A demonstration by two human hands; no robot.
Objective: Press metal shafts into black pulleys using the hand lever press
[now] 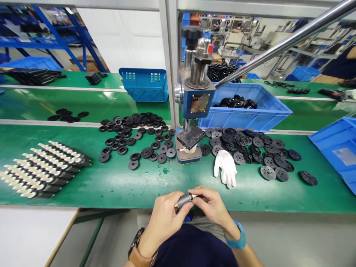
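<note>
A small dark grey cylinder (183, 200) with pale ends is held between both hands at the front edge of the bench. My left hand (167, 213) wraps its fingers and thumb round the cylinder's body. At the cylinder's right end, my right hand (210, 204) pinches the pale tip with thumb and forefinger. A white glove (225, 168) lies on the bench just beyond my right hand. Straight ahead stands a blue hand press (197, 100), with a black rectangular block (190, 137) resting on its base.
Black discs (122, 137) are scattered left of the press, and larger black discs (267, 155) right of it. Rows of black parts with cream shafts (44, 167) stand at the left. Blue bins (244, 118) sit behind and at right. The press's long lever (280, 40) slants up right.
</note>
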